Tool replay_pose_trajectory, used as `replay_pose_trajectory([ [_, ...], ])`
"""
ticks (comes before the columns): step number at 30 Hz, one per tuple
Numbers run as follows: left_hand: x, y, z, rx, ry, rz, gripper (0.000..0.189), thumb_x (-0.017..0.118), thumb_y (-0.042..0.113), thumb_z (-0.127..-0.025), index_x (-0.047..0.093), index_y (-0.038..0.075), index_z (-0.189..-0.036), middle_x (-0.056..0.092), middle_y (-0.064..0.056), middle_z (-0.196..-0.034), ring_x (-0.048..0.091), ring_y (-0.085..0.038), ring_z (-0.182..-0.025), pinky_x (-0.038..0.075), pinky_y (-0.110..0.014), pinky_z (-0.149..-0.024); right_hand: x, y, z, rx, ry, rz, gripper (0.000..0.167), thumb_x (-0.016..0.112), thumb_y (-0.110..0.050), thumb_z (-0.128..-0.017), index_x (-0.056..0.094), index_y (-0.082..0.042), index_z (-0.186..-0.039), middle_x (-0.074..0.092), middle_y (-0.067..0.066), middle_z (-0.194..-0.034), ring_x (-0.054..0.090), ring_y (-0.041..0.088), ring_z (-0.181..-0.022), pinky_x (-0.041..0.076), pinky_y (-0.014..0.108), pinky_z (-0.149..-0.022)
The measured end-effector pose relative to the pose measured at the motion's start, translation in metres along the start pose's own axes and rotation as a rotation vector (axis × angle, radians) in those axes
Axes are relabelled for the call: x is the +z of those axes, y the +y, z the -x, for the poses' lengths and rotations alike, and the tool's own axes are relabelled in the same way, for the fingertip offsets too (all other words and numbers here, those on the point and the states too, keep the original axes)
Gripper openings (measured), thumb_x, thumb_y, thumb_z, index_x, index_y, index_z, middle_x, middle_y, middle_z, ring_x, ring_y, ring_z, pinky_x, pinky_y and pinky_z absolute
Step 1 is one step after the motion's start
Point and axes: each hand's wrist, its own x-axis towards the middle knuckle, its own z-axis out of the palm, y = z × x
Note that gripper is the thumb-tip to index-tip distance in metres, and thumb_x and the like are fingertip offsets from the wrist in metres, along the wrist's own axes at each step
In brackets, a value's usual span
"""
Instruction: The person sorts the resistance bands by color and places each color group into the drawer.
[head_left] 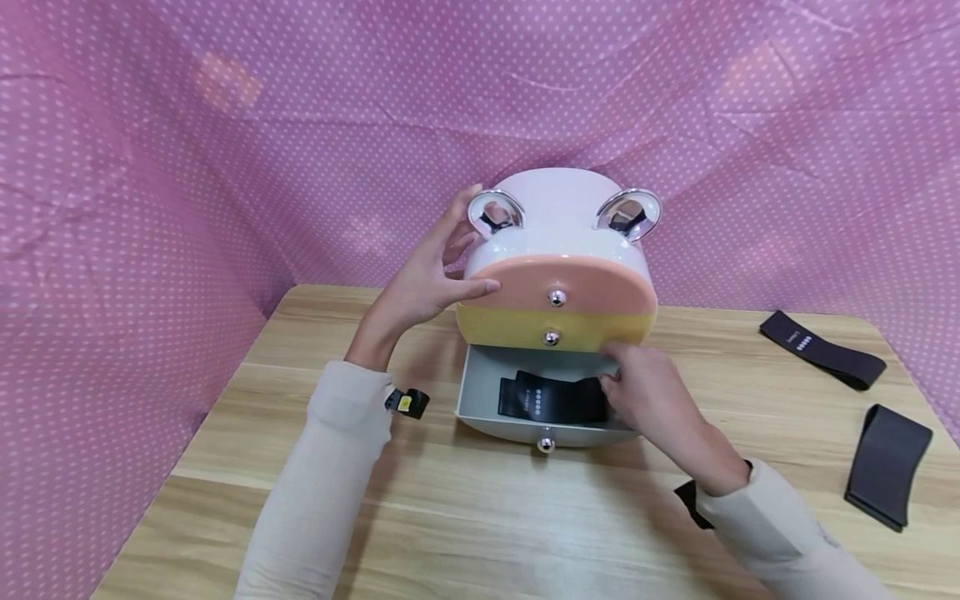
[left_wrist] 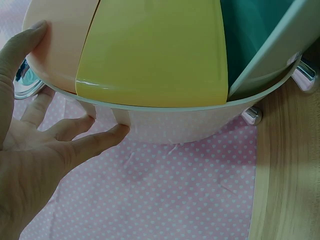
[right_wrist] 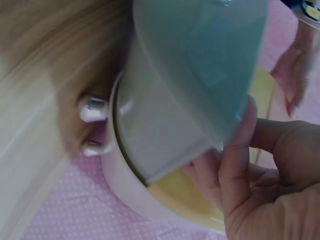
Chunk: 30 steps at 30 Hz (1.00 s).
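A white drawer box point(head_left: 558, 200) with ear-shaped silver trims stands on the table, its lowest pale green drawer point(head_left: 480, 392) pulled out. Inside that drawer lies a black resistance band point(head_left: 555, 400) with white print and dots. My right hand point(head_left: 648, 392) reaches in over the drawer's right side, its curled fingers and thumb at the band's right end. In the right wrist view the drawer wall hides some fingertips. With fingers spread, my left hand point(head_left: 427, 275) rests against the box's left side, its thumb point(left_wrist: 32, 37) on the peach top drawer point(left_wrist: 57, 45).
Two more black bands lie on the table at the right, one farther back point(head_left: 821, 350) and one nearer point(head_left: 888, 467). The yellow middle drawer point(head_left: 495, 325) is closed. Pink dotted cloth point(head_left: 375, 108) hangs behind and at both sides of the wooden table point(head_left: 465, 517).
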Motion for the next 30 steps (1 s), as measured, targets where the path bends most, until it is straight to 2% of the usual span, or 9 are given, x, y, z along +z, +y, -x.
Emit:
replay_pose_trajectory([
  [8,0.001,-0.001,0.000,0.008,-0.002,0.009,0.112,0.088,0.011,-0.085,0.018,0.040,-0.167,0.023,0.002,-0.175,0.035,-0.031,-0.157,0.037,-0.053,-0.126,-0.026,0.004,0.015,0.030,0.026,-0.061,0.020,0.066,0.000,-0.094,0.072,0.002,-0.112,0.074,0.011,-0.079,0.061,0.013,-0.057,0.048,0.028,-0.053],
  [13,0.001,-0.001,0.001,-0.004,-0.001,0.015,0.112,0.088,0.011,-0.085,0.017,0.042,-0.167,0.018,0.003,-0.176,0.034,-0.034,-0.157,0.038,-0.054,-0.125,-0.040,0.020,0.022,0.058,0.036,-0.050,0.022,0.064,-0.003,-0.096,0.071,0.003,-0.116,0.076,0.015,-0.082,0.062,0.009,-0.053,0.048,0.027,-0.051],
  [21,0.001,0.000,0.001,-0.011,0.000,0.003,0.112,0.088,0.012,-0.086,0.017,0.044,-0.167,0.020,0.002,-0.176,0.034,-0.034,-0.157,0.037,-0.055,-0.125,-0.061,0.072,0.031,0.040,0.094,0.079,0.020,0.068,-0.004,-0.093,0.072,0.002,-0.112,0.076,0.018,-0.083,0.059,0.012,-0.057,0.041,0.026,-0.051],
  [24,0.001,0.000,0.001,-0.012,-0.001,0.005,0.112,0.088,0.012,-0.086,0.016,0.044,-0.167,0.019,0.003,-0.176,0.034,-0.034,-0.157,0.037,-0.056,-0.125,-0.070,0.095,0.036,0.064,0.054,0.109,0.023,0.068,-0.004,-0.094,0.071,0.003,-0.116,0.076,0.021,-0.088,0.054,0.011,-0.054,0.037,0.026,-0.047],
  [28,0.001,0.000,0.001,-0.002,-0.005,0.011,0.112,0.087,0.010,-0.086,0.016,0.042,-0.167,0.019,0.003,-0.176,0.033,-0.034,-0.158,0.037,-0.055,-0.126,-0.083,0.127,0.042,0.121,-0.039,0.116,0.025,0.064,-0.004,-0.097,0.068,0.005,-0.120,0.075,0.024,-0.094,0.056,0.011,-0.057,0.037,0.026,-0.045],
  [30,0.001,0.000,0.000,0.003,-0.005,0.011,0.112,0.087,0.009,-0.086,0.016,0.042,-0.167,0.019,0.003,-0.176,0.033,-0.033,-0.158,0.037,-0.054,-0.126,-0.088,0.145,0.045,0.133,-0.065,0.087,0.025,0.065,-0.001,-0.096,0.068,0.006,-0.120,0.075,0.022,-0.092,0.059,0.008,-0.060,0.041,0.025,-0.046],
])
